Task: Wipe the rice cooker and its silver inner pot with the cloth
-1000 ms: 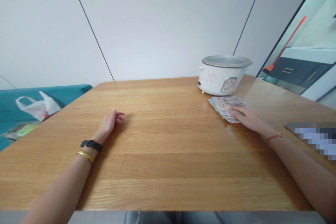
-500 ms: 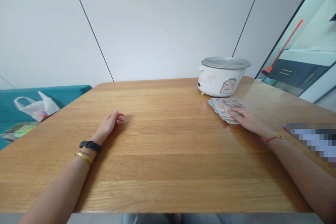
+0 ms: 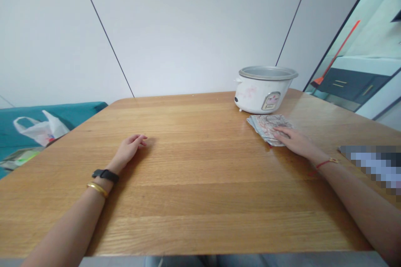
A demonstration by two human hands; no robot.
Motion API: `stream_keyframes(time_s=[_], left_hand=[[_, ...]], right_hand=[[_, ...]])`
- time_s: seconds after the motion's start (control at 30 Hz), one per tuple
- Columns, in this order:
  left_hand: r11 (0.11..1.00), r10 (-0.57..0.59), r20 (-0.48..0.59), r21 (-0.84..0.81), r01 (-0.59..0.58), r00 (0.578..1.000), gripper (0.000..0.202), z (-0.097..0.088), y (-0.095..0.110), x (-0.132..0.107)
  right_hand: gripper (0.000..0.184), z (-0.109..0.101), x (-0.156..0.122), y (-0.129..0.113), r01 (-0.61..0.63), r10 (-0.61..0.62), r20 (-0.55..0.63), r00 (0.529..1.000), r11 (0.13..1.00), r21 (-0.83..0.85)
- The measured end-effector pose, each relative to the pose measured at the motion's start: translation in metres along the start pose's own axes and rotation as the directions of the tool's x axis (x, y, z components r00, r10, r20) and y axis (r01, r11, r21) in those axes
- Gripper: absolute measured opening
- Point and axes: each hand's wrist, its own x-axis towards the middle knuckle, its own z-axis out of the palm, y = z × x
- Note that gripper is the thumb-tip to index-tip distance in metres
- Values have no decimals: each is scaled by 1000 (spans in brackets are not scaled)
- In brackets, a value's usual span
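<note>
My left hand rests on the wooden table, fingers loosely stretched, holding nothing. A black band and a gold bangle sit on that wrist. My right hand lies flat with its fingers on the near edge of a patterned folded cloth. A red string is round that wrist. The cloth lies right in front of a white rice cooker with an open metal pot.
A blurred-out item lies at the table's right edge. Left of the table, a white plastic bag sits on a teal seat. A white wall stands behind; an orange-handled broom leans beyond glass at the right.
My left hand has drawn back slightly toward me. My right hand stays on the cloth. The view has shifted a little.
</note>
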Motion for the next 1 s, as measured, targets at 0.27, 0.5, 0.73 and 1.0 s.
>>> stream_keyframes(time_s=[0.27,0.5,0.73,1.0], left_hand=[[1000,13,7,24,-14,1000,58,0,-6,3],[999,10,11,53,-11,1000,58,0,-5,3],[998,16,27,55,-17,1000,59,0,-10,6],[997,10,28,80,-12,1000,61,0,-12,8]], right_hand=[[55,-2,-1,-5,-21,21,-2,1000,1000,9],[55,-3,-1,-6,-14,14,-5,1000,1000,19],[55,-1,0,-3,-24,24,5,1000,1000,-1],[57,1,1,1,-7,8,-7,1000,1000,27]])
